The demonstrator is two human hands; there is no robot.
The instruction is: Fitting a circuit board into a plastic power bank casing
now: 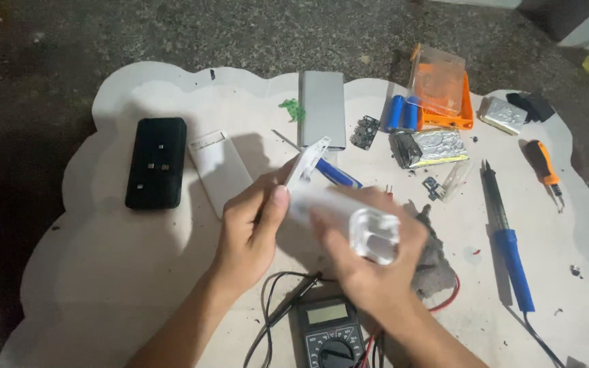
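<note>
A dark, speckled floor [253, 34] fills the upper part of the view, and on it lies a white board with a scalloped, cloud-like edge [124, 272] that serves as the work surface. Scattered across the board, from bigger to smaller: a black power bank [156, 163] at the left, a silver metal casing [322, 108] at the top centre, a white flat cover [221, 170] beside the black one, a blue-handled soldering iron [509, 235] at the right, an orange tray with a clear lid [442, 92], a digital multimeter [327, 330] at the bottom edge with black and red leads, a foil-wrapped battery pack [427, 147], two blue cylindrical cells [401, 112], and a small orange-handled screwdriver [544, 167].

Above the middle of the board, both hands hold a white plastic power-bank shell [339, 211], long, translucent and hollow, its open rounded end facing the camera. The left hand [250, 232] pinches its far end with thumb and fingers closed on it; the right hand [369, 262] wraps around the near end.
</note>
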